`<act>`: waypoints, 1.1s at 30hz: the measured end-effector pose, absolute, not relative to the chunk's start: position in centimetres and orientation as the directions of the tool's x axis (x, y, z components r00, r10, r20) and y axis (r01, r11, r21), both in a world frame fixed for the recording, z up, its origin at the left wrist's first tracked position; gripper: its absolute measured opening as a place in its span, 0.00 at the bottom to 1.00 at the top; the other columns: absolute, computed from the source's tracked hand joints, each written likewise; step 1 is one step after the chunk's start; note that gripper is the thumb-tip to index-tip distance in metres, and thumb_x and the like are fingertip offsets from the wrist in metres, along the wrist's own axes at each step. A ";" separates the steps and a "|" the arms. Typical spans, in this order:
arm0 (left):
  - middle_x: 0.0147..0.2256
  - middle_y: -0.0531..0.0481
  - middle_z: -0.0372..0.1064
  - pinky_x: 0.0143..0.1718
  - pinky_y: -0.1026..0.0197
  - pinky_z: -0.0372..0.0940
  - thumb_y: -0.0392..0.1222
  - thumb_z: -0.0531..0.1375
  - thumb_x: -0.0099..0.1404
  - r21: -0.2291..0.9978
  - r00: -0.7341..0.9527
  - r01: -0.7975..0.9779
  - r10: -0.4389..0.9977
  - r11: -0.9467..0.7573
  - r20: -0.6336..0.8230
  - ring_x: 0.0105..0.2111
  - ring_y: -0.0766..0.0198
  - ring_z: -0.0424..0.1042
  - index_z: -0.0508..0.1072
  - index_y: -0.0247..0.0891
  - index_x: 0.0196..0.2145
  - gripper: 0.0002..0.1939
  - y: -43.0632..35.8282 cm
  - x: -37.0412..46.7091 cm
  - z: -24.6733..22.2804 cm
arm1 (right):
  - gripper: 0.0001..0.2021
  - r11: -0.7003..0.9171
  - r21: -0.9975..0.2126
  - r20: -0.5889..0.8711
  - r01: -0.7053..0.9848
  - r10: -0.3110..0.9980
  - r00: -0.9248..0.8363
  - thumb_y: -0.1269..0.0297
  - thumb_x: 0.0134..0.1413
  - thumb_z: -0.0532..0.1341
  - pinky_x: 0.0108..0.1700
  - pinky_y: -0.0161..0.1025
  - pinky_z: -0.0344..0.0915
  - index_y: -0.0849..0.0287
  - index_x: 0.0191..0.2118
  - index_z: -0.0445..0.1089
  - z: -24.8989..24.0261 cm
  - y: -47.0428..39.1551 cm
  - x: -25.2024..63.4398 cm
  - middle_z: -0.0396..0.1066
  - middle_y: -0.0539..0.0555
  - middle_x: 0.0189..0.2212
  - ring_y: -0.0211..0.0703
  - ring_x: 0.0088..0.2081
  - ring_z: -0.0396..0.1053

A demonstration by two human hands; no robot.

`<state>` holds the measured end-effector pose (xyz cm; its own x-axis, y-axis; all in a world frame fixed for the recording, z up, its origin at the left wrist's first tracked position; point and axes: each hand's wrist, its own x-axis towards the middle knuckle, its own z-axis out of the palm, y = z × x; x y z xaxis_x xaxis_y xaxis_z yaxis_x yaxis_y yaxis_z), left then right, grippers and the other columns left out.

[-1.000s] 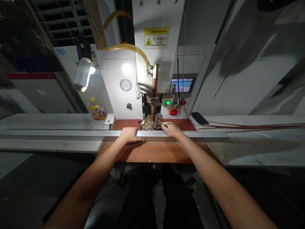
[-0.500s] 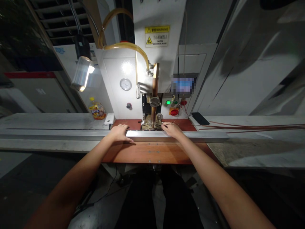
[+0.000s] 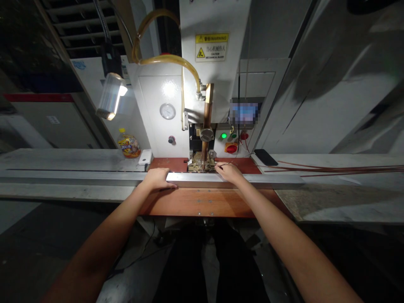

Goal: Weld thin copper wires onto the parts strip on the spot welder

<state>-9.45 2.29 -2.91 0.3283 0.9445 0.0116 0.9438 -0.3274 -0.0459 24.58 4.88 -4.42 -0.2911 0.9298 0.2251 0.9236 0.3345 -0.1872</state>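
Observation:
A long silver metal bar (image 3: 195, 180) lies crosswise on the bench, in front of a white machine (image 3: 158, 90). My left hand (image 3: 158, 178) is wrapped over the bar left of the copper electrode (image 3: 205, 149), thumb on the near side and fingers on the far side. Just right of the electrode tip, my right hand (image 3: 227, 171) is closed in a pinch on a thin rod (image 3: 220, 166), resting at the bar's far edge. Small brass clamp parts (image 3: 197, 162) sit under the electrode. The exact fingertip contact is too small to make out.
A yellow-capped bottle (image 3: 129, 145) and a white box (image 3: 145, 157) stand back left. At the right lie a black phone (image 3: 266, 157) and several copper-coloured rods (image 3: 331, 168). A lit lamp (image 3: 111, 97) hangs upper left. An orange-brown board (image 3: 176, 204) is nearest me.
The whole view has shifted slightly. The fingers of my left hand look drawn closer together on the bar. My right hand holds nearly the same place.

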 end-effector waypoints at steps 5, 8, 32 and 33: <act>0.47 0.43 0.73 0.44 0.55 0.62 0.76 0.55 0.46 -0.040 0.344 0.938 0.939 -0.343 0.011 0.46 0.47 0.71 0.70 0.44 0.50 0.42 2.2 -9.4 -2.7 | 0.18 0.334 -0.195 0.225 0.922 0.930 -0.290 0.56 0.64 0.46 0.44 0.34 0.59 0.51 0.42 0.73 -4.1 4.7 24.5 0.76 0.52 0.43 0.43 0.42 0.72; 0.49 0.44 0.73 0.44 0.55 0.62 0.75 0.55 0.47 -0.049 0.356 0.933 0.934 -0.356 0.011 0.47 0.47 0.71 0.69 0.45 0.52 0.42 2.0 -9.3 -2.6 | 0.18 0.338 -0.200 0.223 0.920 0.930 -0.293 0.56 0.64 0.46 0.44 0.34 0.59 0.51 0.42 0.73 -4.0 4.6 24.5 0.76 0.52 0.44 0.43 0.43 0.72; 0.50 0.43 0.72 0.46 0.54 0.62 0.77 0.54 0.47 -0.036 0.358 0.934 0.933 -0.357 0.033 0.49 0.46 0.70 0.69 0.45 0.53 0.44 2.1 -9.6 -3.1 | 0.19 0.332 -0.182 0.213 0.925 0.932 -0.293 0.55 0.64 0.46 0.43 0.34 0.59 0.51 0.43 0.73 -4.0 4.4 24.5 0.76 0.52 0.43 0.43 0.42 0.72; 0.50 0.43 0.72 0.45 0.54 0.62 0.77 0.54 0.47 -0.039 0.358 0.933 0.933 -0.357 0.035 0.48 0.46 0.70 0.70 0.45 0.53 0.44 2.1 -9.6 -3.1 | 0.19 0.328 -0.180 0.208 0.927 0.934 -0.290 0.56 0.64 0.46 0.43 0.34 0.59 0.52 0.43 0.73 -3.9 4.3 24.5 0.76 0.52 0.43 0.43 0.42 0.72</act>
